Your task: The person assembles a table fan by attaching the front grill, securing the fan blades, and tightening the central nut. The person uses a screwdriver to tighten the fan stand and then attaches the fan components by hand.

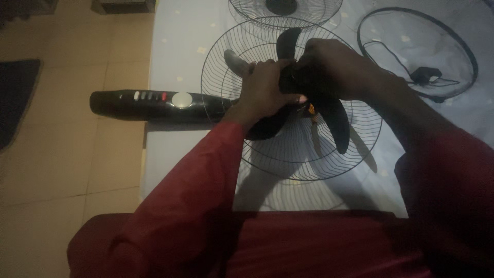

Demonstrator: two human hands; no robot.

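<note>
In the head view, a dismantled fan lies on a pale, lightly patterned tablecloth. Its black blade set sits over the middle of a round wire guard, which lies flat on the cloth. One blade points up toward the far side of the table, another hangs down toward the person, and a third shows only partly, dark and glossy, under the left wrist. A grey blade tip pokes out on the left, just beside the fingers.

The left hand is closed around the hub of the blade set from the left, fingers curled over its top. The right hand is clamped on the same hub from the right, knuckles up, touching the left hand. A small orange spot shows just below the hands; what it belongs to is too dim to tell.

The fan's black neck, with a row of small buttons, one of them red, and a round white knob, lies across the table edge to the left, its end running under the guard. A second wire guard lies farther away at the top. To the right lies a black ring with a black cord coiled inside it. Both sleeves are dark red. A tiled floor lies to the left.
</note>
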